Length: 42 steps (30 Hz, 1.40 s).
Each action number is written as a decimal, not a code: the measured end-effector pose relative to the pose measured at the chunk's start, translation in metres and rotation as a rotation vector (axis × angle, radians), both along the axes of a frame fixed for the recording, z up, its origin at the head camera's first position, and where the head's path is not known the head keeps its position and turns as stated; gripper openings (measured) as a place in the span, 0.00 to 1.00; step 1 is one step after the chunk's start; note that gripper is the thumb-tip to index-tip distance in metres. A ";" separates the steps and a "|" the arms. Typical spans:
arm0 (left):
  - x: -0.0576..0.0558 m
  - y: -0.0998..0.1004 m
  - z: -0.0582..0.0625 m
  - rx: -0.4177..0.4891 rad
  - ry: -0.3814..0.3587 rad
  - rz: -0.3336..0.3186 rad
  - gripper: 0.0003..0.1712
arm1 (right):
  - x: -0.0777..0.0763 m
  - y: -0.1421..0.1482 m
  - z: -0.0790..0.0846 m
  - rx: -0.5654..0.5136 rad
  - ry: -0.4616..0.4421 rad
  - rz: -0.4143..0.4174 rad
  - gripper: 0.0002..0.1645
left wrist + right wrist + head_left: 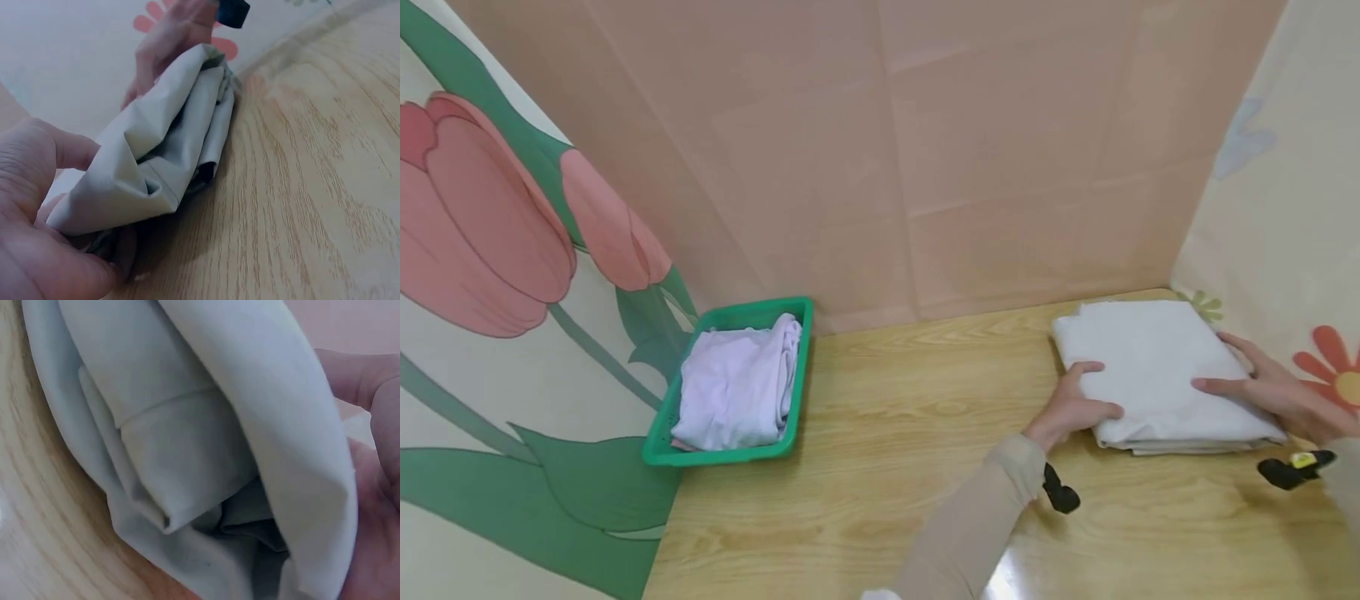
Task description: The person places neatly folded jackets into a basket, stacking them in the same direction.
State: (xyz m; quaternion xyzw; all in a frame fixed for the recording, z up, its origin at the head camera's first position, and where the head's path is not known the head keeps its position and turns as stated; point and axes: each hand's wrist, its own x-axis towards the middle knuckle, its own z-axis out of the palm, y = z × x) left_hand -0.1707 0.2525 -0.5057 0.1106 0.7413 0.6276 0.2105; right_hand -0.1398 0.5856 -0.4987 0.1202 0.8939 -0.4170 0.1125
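A folded whitish-grey cloth (1150, 375) lies in a thick flat bundle at the right end of the table. My left hand (1075, 408) grips its left side, thumb on top; the left wrist view shows fingers tucked beneath the folded edge (125, 187). At the opposite side my right hand (1277, 387) holds the bundle, its thumb over the top face. In the right wrist view the stacked layers (187, 456) stand slightly apart at the edge, with the right hand (375, 487) partly hidden behind them.
On the left of the wooden table (895, 433) stands a green plastic basket (801, 392) holding folded pale lilac cloth (733, 387). A pinkish-beige sheet (925, 167) hangs behind the table. Flower-patterned walls flank it, the right one close beside my right hand.
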 end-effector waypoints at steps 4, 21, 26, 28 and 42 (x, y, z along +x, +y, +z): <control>0.000 0.001 0.003 0.022 -0.003 -0.005 0.42 | 0.003 0.001 -0.003 -0.045 0.007 -0.001 0.70; -0.006 -0.001 -0.006 0.186 -0.117 0.043 0.48 | 0.017 -0.005 -0.016 -0.163 0.075 -0.027 0.63; -0.008 -0.005 -0.010 0.230 -0.153 0.044 0.45 | 0.022 -0.012 -0.019 -0.128 0.117 -0.020 0.60; -0.009 -0.006 -0.011 0.225 -0.149 0.040 0.45 | 0.023 -0.014 -0.020 -0.094 0.128 -0.013 0.60; -0.010 -0.015 0.001 0.098 -0.038 0.063 0.49 | 0.028 -0.033 -0.008 -0.100 0.231 -0.022 0.58</control>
